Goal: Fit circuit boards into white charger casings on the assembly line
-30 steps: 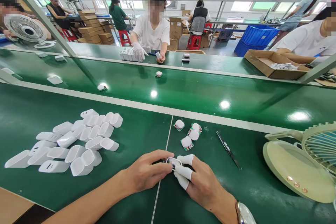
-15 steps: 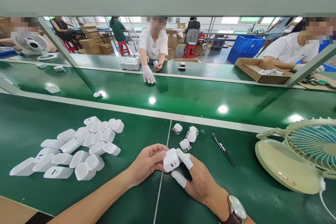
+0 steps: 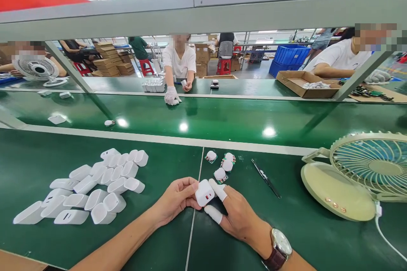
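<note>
Both my hands hold one small white charger just above the green table, its port face turned toward me. My left hand grips it from the left with curled fingers. My right hand, with white finger cots on two fingertips and a wristwatch, pinches it from the right. A pile of several empty white charger shells lies to the left. Three small white-capped circuit modules rest just beyond my hands.
Black tweezers lie right of the modules. A cream desk fan lies tilted at the right. Beyond a white strip runs a glossy green conveyor carrying a few white parts. Other workers sit across it, with a cardboard box.
A second ago my hands pressed a part flat at the table; now they hold the closed white charger lifted and turned to face me. The view has tilted upward.
</note>
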`<state>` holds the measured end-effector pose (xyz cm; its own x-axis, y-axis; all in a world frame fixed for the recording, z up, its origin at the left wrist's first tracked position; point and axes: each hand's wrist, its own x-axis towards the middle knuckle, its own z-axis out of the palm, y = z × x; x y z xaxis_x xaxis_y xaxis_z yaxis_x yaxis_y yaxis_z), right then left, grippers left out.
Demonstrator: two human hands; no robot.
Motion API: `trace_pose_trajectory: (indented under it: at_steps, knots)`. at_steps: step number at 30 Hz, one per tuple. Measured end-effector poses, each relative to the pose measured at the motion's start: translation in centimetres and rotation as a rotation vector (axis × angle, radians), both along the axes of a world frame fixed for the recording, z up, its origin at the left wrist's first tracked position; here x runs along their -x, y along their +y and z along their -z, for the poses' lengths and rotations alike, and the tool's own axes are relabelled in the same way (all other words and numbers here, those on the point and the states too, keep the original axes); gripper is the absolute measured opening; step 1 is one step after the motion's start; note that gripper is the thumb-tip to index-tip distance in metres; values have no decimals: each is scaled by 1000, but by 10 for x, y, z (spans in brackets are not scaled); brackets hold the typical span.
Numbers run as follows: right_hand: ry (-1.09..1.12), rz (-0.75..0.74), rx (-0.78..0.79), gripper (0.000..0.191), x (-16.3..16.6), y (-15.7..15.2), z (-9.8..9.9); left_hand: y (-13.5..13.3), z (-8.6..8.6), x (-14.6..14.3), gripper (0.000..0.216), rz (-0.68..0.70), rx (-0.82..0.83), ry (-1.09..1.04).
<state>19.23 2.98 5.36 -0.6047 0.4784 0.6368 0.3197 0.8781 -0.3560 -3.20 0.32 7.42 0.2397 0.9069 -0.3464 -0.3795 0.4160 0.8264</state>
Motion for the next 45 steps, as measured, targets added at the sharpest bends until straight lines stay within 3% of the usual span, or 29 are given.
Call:
trace_pose_trajectory:
  at_steps: [4,8,11,13,17,21,25,29,33,35,38,41,45]
  knots:
    - [-7,123,-89,48,-9,14,-3,4,-8,8,40,-106,-236,256]
    - [-104,315,-165,24,-18,25,-3,23,-30,21,25,-78,-623,833]
    - [-244,365,-165,25,-17,26,0,59,-46,32,22,-60,-838,1224]
    - [-271,364,-162,22,-15,23,2,92,-54,41,21,-78,-810,1379]
    - [-193,279,-121,12,-13,16,1,157,-60,60,13,-176,-664,1496]
    - [-161,167,-75,24,-13,12,-3,182,-55,72,18,-237,-531,1551]
    - [-182,152,-85,43,-15,13,-2,166,-61,83,33,-240,-523,1548]
    - [-216,123,-109,70,-18,16,2,116,-91,110,30,-126,-573,1526]
    - [-197,104,-90,50,-17,14,2,44,-114,142,26,215,-683,1562]
    - [-172,117,-72,39,-15,12,-1,12,-109,157,23,312,-701,1639]
    - [-191,90,-61,47,-11,9,-5,-17,-86,173,14,330,-795,1739]
    - [-232,72,-74,53,-8,9,-3,-25,-65,170,19,303,-881,1728]
    - [-203,82,-111,48,-4,11,4,-20,-64,135,24,270,-863,1581]
